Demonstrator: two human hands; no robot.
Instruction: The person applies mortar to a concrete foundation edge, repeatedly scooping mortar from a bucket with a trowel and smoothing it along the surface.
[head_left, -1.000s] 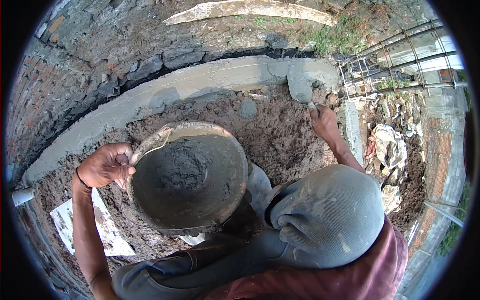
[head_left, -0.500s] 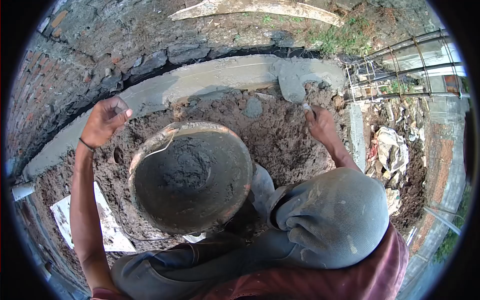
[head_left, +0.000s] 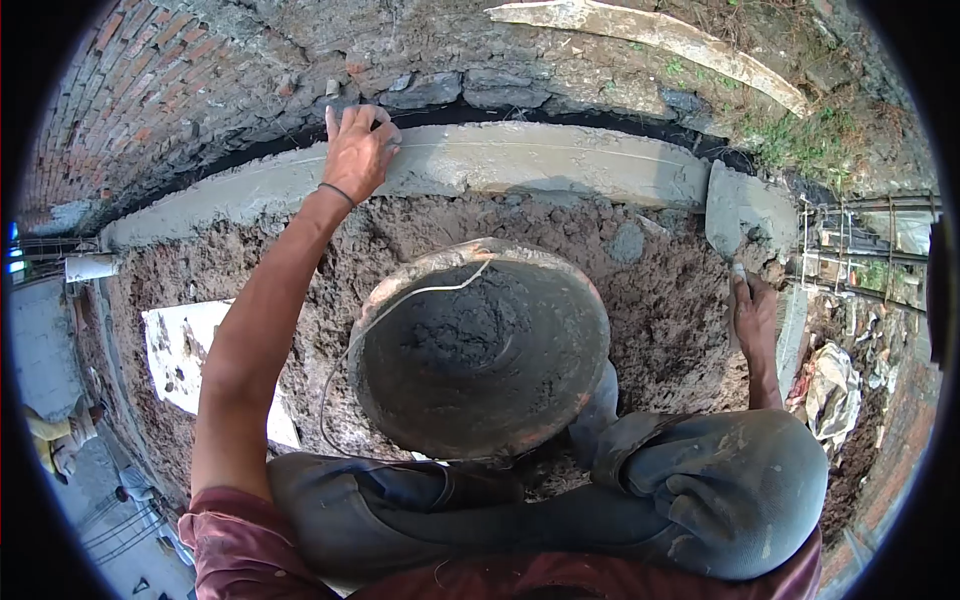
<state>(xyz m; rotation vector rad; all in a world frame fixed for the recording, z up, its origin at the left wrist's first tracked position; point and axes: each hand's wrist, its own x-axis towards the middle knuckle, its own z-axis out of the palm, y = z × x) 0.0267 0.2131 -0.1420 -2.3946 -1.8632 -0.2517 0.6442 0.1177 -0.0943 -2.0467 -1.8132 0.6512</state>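
Note:
My left hand (head_left: 357,150), with a dark band at its wrist, is at the far edge of the long grey mortar-topped ledge (head_left: 560,160). Its fingers are spread and bent over that edge, and their tips are partly hidden. At the ledge's right end, my right hand (head_left: 756,312) grips a trowel (head_left: 735,215) by its handle. The trowel's broad blade is grey with mortar and lies against the ledge end. Between my arms, in front of my knees, stands a round bucket (head_left: 590,330) with wet grey mortar (head_left: 460,330) inside and a pale wire handle (head_left: 435,289).
Rough brown soil (head_left: 660,320) surrounds the bucket. A white board (head_left: 180,350) lies at left. Steel rebar (head_left: 880,255) juts out at right, above a crumpled sack (head_left: 832,385). A brick wall (head_left: 130,100) rises at far left, and a pale plank (head_left: 650,35) lies beyond the ledge.
My left hand has moved forward from above the soil to the ledge's far edge. The trowel has shifted to the ledge's right end, and the view has swung left.

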